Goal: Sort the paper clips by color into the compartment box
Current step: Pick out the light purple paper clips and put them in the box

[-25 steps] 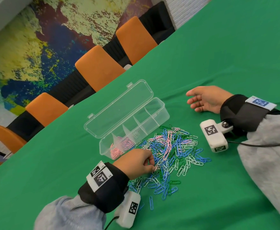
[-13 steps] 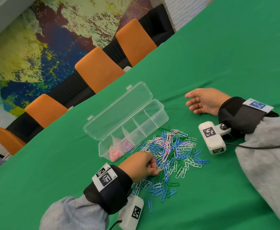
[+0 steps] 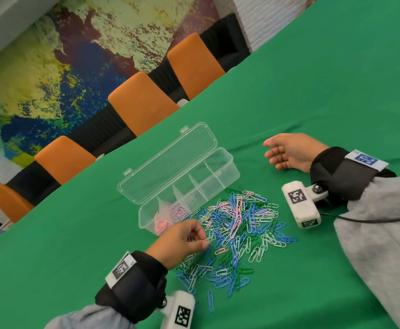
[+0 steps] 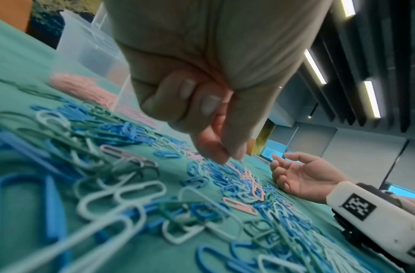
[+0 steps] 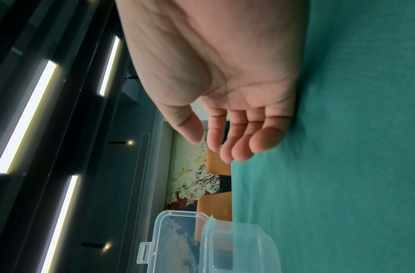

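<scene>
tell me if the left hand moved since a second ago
Yes: the left hand drew slightly back toward the person, away from the compartment box, along the clip pile's near-left edge.

The clear plastic compartment box (image 3: 208, 184) sits on the green cloth-covered table (image 3: 324, 91), its hinged lid (image 3: 168, 162) open behind it. The loose heap of mixed pink, blue, green and white paper clips (image 3: 237, 231) lies just before the box. Small pink paper clips (image 3: 168, 217) lie in its leftmost compartments. Orange-backed chairs (image 3: 139, 103) stand behind the table.
</scene>
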The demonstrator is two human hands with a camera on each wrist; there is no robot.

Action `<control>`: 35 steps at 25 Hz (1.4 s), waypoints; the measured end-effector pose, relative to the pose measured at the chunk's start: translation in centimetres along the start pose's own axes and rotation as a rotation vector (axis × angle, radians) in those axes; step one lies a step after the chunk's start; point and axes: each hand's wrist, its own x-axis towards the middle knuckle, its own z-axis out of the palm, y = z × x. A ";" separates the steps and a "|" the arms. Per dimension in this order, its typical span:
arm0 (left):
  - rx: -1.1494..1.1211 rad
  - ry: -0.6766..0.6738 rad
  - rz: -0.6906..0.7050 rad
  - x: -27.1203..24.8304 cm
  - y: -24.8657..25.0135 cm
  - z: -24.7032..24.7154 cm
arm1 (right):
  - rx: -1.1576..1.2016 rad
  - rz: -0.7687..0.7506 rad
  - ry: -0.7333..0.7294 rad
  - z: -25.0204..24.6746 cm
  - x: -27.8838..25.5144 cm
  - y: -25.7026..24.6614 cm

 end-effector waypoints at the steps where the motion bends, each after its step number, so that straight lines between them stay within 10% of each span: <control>1: -0.083 0.009 -0.018 0.1 -0.2 0.0 | -0.002 0.000 0.000 0.0 0.0 0.0; 9: -0.505 0.280 -0.138 0.7 -0.6 -0.2 | 0.002 -0.001 0.011 0.0 -0.1 -0.1; 13: -1.119 0.070 -0.300 0.7 0.7 -0.4 | -0.002 -0.001 0.014 0.0 -0.1 -0.1; 19: 0.365 -0.089 0.170 0.9 1.6 0.6 | 0.002 -0.004 0.012 -0.1 -0.2 -0.1; 26: 0.636 -0.012 0.223 1.5 2.7 1.5 | 0.004 -0.009 0.003 -0.1 -0.2 -0.1; 32: 0.346 -0.061 0.100 1.3 2.0 0.5 | 0.005 -0.012 0.005 -0.3 0.2 0.1; 35: -0.788 0.003 -0.081 0.8 0.2 -1.6 | 0.011 -0.008 0.008 -0.3 0.4 0.2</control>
